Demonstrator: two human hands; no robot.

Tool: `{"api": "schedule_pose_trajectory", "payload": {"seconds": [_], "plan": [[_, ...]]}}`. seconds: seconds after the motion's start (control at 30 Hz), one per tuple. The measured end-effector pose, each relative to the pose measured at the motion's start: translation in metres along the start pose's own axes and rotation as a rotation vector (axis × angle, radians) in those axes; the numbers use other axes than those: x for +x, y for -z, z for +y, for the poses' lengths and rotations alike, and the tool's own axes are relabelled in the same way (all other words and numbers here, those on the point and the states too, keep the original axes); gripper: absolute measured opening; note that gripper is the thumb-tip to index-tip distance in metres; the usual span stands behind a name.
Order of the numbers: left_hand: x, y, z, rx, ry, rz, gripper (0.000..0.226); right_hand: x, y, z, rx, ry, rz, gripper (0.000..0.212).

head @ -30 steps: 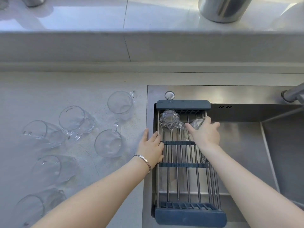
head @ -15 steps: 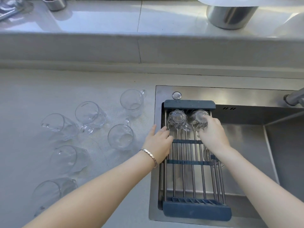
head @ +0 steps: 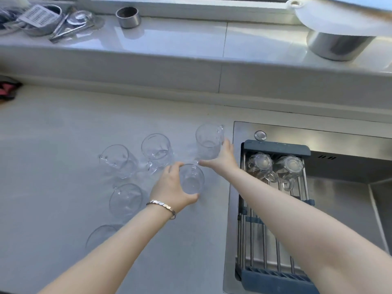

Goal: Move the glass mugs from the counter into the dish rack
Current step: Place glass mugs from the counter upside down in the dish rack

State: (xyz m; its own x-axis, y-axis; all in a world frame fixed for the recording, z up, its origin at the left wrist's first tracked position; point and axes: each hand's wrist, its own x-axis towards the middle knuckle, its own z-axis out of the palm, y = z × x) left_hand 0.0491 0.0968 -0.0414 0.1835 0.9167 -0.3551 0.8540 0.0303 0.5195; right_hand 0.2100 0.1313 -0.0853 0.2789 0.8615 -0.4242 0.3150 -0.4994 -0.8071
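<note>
The left hand (head: 169,187) has its grip curled around an upright glass mug (head: 192,179) on the desk (head: 53,134), fingers and thumb on its wall. The right hand (head: 222,158) wraps a second mug (head: 209,141) just behind it, near the sink edge. Four more mugs (head: 156,146) stand to the left. Two inverted mugs (head: 262,164) rest at the dish rack's (head: 275,279) far end.
</note>
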Motion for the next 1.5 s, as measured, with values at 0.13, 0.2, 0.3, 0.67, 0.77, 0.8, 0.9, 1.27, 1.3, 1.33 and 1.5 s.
{"api": "schedule_pose_trajectory", "payload": {"seconds": [0.13,0.2,0.3,0.67,0.77,0.8,0.9,1.27,1.3,1.33,1.5], "plan": [[0.002,0.007,-0.009,-0.087,0.036,0.057,0.083,0.019,-0.019,0.005,0.097,-0.013,0.207,0.098],[-0.001,0.008,-0.011,-0.100,0.032,0.055,0.086,0.020,-0.017,0.006,0.093,0.012,0.232,0.087],[-0.010,0.005,-0.009,-0.132,0.019,0.047,0.082,-0.002,-0.001,0.014,0.130,0.072,0.206,0.076],[-0.040,-0.018,0.023,-0.416,-0.088,-0.027,0.085,-0.153,0.129,0.092,-0.221,-0.086,0.026,0.069],[-0.044,-0.026,0.031,-0.409,-0.095,-0.045,0.084,-0.146,0.135,0.104,-0.372,-0.223,0.089,0.068],[-0.046,-0.028,0.033,-0.408,-0.098,-0.053,0.084,-0.138,0.131,0.105,-0.407,-0.283,0.098,0.067],[-0.051,-0.030,0.035,-0.407,-0.117,-0.072,0.083,-0.107,0.114,0.104,-0.491,-0.404,0.101,0.074],[-0.063,-0.024,0.039,-0.346,-0.114,-0.064,0.075,-0.085,0.081,0.086,-0.170,-0.288,0.105,0.075],[-0.063,-0.025,0.042,-0.349,-0.113,-0.072,0.076,-0.097,0.088,0.085,-0.170,-0.226,0.101,0.076],[-0.063,-0.026,0.045,-0.360,-0.106,-0.083,0.078,-0.110,0.095,0.083,-0.172,-0.159,0.095,0.075],[-0.061,-0.037,0.083,-0.597,0.057,-0.224,0.068,-0.174,0.108,0.082,-0.129,0.196,-0.077,0.085]]}}
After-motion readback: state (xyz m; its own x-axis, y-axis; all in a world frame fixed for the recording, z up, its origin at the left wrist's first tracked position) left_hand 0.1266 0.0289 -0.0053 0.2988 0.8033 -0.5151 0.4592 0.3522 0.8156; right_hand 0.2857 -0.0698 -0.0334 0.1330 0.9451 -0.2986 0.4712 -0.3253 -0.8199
